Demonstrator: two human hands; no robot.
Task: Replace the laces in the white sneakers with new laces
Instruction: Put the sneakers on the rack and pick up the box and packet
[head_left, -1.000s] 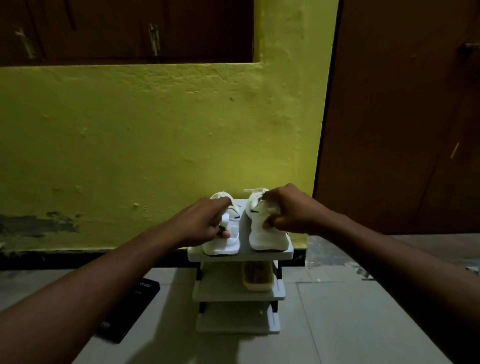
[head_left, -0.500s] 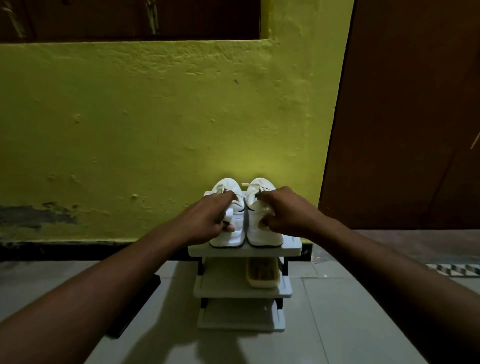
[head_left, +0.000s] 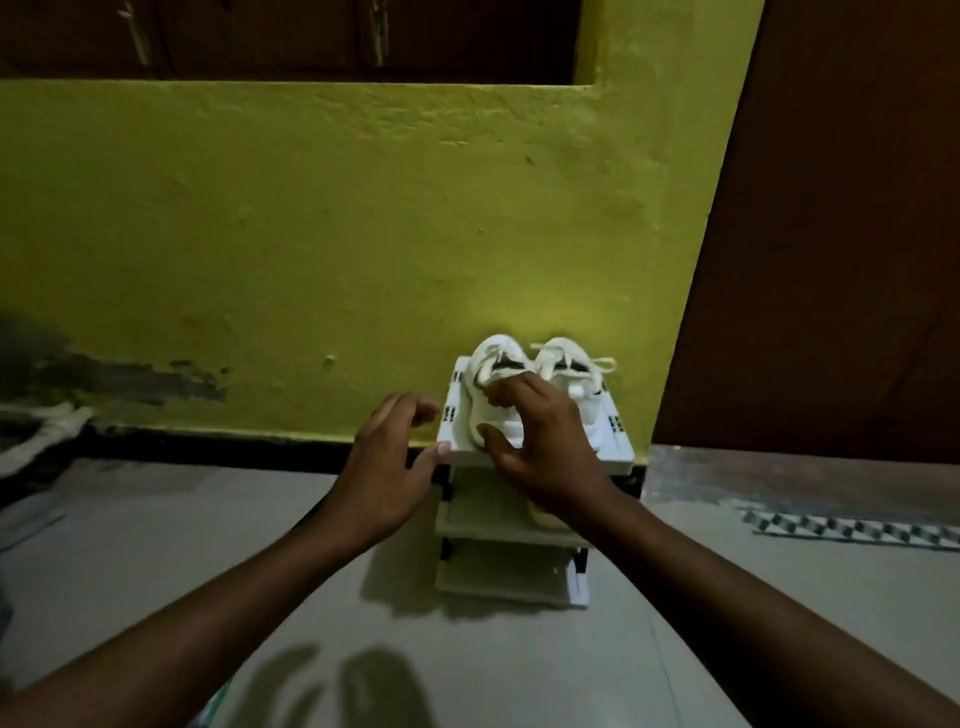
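Note:
Two white sneakers stand side by side, toes to the wall, on top of a small white shoe rack. Cream laces are threaded in both. My right hand grips the heel of the left sneaker, thumb on its outer side and forefinger hooked at its opening. The hand's back hides most of the right sneaker's heel. My left hand is off the shoes, with relaxed spread fingers. Its thumb tip is at the rack's front left corner.
The rack stands on pale floor tiles against a yellow wall, beside a brown door. A beige item lies on its middle shelf. A patterned tile strip runs at the right. White cloth lies at the far left.
My left hand has let go of the left sneaker and pulled away leftward. My right hand has shifted from the right sneaker across to the left one. The view has swung left.

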